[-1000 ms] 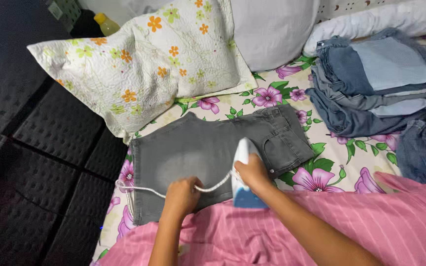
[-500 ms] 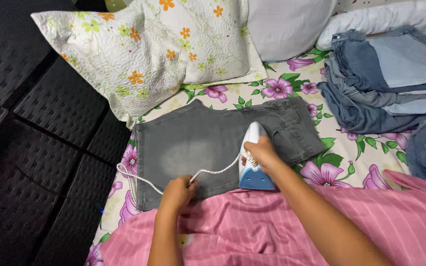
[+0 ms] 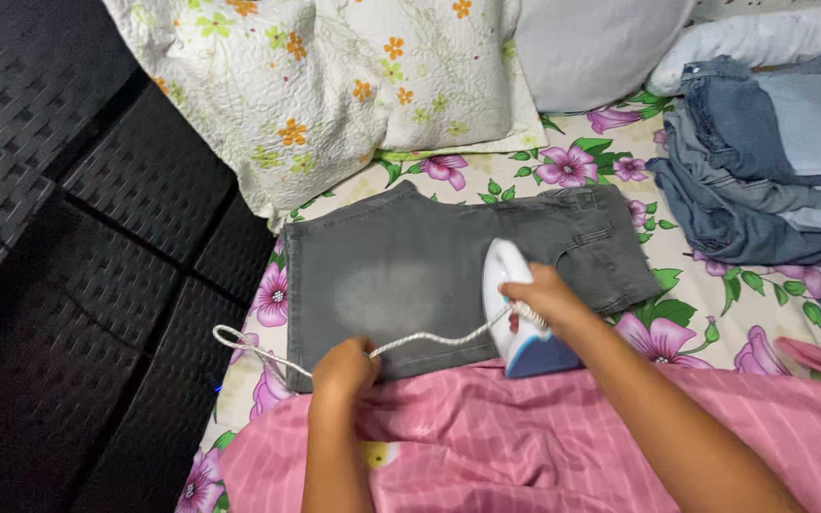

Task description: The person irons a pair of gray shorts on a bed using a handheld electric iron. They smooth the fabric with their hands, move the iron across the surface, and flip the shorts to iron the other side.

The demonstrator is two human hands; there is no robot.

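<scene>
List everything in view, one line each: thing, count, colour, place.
grey denim shorts: one, grey, flat mid-bed
white and blue iron: one, on the shorts' right part
white iron cord: one, running from iron leftward
floral quilted pillow: one, white, top
plain grey pillow: one, top right
folded blue jeans stack: one, right
floral bedsheet: one, beneath everything
pink striped cloth: one, bottom
left hand: holds cord
right hand: grips iron

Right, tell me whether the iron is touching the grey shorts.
Touching. The head view shows the white and blue iron, gripped by the right hand, resting flat on the grey shorts with no gap visible beneath it.
</scene>
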